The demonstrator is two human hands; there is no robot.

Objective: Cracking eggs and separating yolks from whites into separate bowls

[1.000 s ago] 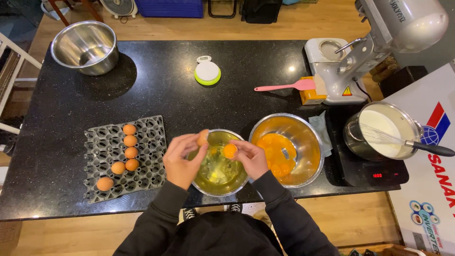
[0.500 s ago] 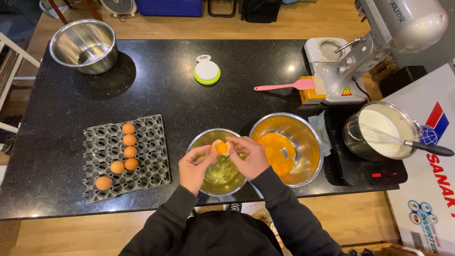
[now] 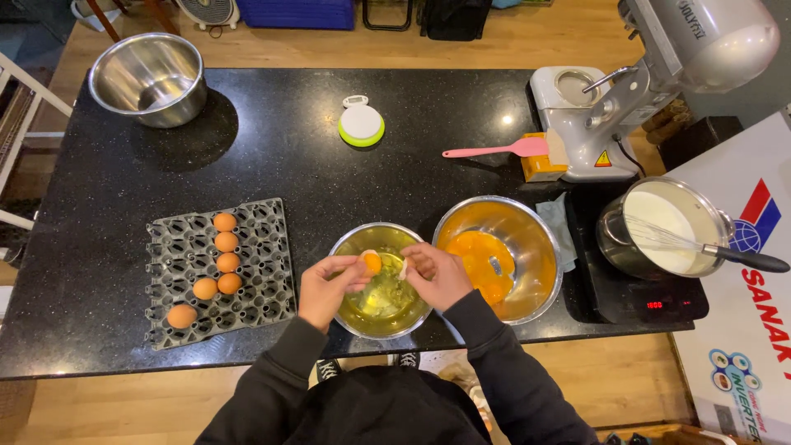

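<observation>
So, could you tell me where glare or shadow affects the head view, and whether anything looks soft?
Head view: overhead lamps glint off the black countertop and the empty steel bowl, which throws a round shadow to its right; the left hand and right hand look slightly soft, while the egg tray stays crisp.

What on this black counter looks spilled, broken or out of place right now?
Nothing stands out. The left hand holds a half eggshell with yolk over the steel bowl of egg white; the right hand holds the other shell half. No spill shows on the black counter.
</observation>
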